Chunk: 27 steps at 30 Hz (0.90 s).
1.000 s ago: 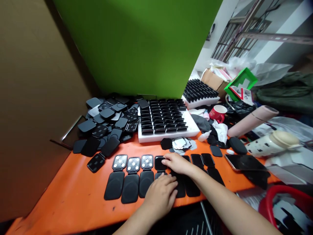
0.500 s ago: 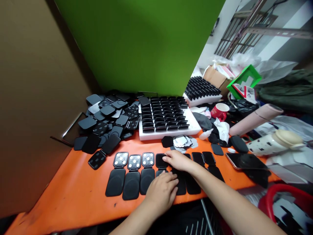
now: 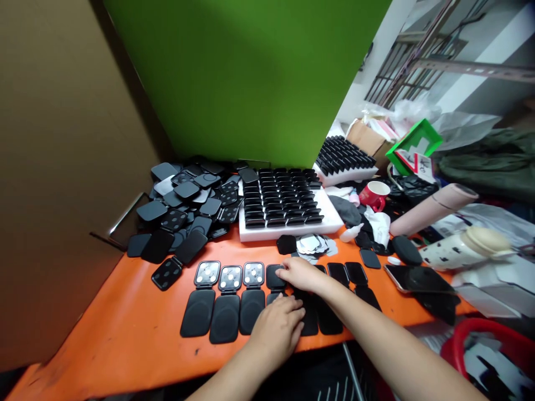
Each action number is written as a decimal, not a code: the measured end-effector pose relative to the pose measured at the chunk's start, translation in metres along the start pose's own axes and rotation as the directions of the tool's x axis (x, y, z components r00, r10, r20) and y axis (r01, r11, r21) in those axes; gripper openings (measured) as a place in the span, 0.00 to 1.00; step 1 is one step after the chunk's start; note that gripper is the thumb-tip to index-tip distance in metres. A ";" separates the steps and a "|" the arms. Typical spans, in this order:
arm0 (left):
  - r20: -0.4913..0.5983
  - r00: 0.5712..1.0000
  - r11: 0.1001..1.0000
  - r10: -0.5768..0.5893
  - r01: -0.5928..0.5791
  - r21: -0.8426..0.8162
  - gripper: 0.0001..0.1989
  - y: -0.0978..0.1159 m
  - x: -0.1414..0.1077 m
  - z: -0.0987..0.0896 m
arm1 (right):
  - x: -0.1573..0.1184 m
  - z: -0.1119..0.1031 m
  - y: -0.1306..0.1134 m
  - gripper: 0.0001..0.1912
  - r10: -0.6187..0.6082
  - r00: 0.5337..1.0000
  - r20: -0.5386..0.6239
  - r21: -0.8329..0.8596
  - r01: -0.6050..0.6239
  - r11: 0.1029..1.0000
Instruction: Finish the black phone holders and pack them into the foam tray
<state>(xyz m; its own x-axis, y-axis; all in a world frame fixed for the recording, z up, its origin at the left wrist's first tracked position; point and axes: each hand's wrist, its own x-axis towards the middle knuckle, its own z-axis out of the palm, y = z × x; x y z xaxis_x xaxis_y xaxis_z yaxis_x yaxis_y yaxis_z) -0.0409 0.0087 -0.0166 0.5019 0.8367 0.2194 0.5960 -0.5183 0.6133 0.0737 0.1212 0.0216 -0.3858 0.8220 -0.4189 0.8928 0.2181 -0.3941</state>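
A row of hinged black units lies unfolded along the orange table's front. Three at the left, such as the unit [image 3: 230, 277], show white dots on their upper squares. My right hand [image 3: 301, 274] rests over the middle of the row, its fingertips on a plain black square [image 3: 275, 277]. Just below it, my left hand [image 3: 279, 323] lies on the lower panel of the same unit, fingers near each other. What is under both palms is hidden. Behind the hands are a black piece [image 3: 286, 244] and a heap of silvery plates [image 3: 312, 245].
A white foam tray [image 3: 330, 214] holds upright black pieces; a second tray [image 3: 346, 177] stands behind. Black units are piled [image 3: 188, 192] at left. At right are a red mug [image 3: 375, 195], a pink tumbler [image 3: 434, 209], a phone [image 3: 407, 278] and a red bucket [image 3: 455, 340].
The view has shifted slightly. Both hands remain at nearly the same place on the row.
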 end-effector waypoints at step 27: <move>-0.002 0.994 0.989 0.109 -0.108 0.098 0.16 0.000 0.000 0.009 | -0.050 0.034 0.005 0.19 -0.425 0.883 -0.201 -0.105 0.412 0.905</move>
<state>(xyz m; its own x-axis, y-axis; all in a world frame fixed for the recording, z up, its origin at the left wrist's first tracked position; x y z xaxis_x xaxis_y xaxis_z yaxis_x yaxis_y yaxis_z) -0.0355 0.0075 -0.0232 0.5625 0.7757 0.2860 0.5967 -0.6203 0.5091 0.0897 0.0630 0.0131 -0.6735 0.7382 -0.0380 0.6734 0.5917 -0.4431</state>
